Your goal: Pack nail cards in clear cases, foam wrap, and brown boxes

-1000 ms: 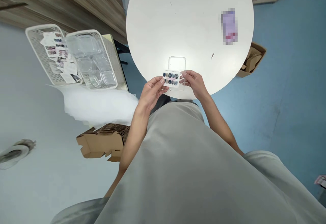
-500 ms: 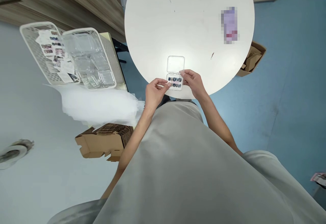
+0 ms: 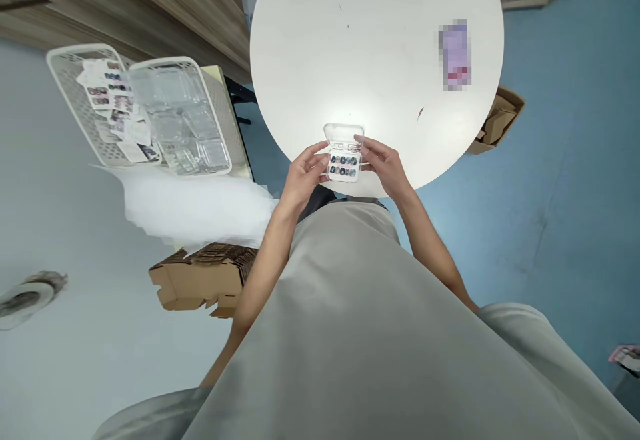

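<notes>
A small clear plastic case (image 3: 344, 178) is between my hands at the near edge of the round white table (image 3: 370, 60). Inside it, two rows of dark and pale press-on nails (image 3: 343, 161) lie on a white card. The hinged lid (image 3: 344, 135) is tilted partway up on the far side. My left hand (image 3: 301, 175) grips the case's left side, thumb against the edge. My right hand (image 3: 385, 163) holds the right side, with a fingertip at the lid's right corner.
To the left, one white basket (image 3: 75, 103) holds nail cards and another (image 3: 220, 137) holds clear cases. White foam sheets (image 3: 195, 207) and flattened cardboard boxes (image 3: 200, 283) lie nearer. A blurred purple item (image 3: 455, 57) lies on the table; a cardboard box (image 3: 500, 120) stands beyond its right edge.
The lid has swung from lying back flat to partly raised. My left fingers have moved off the nails to the case's left side.
</notes>
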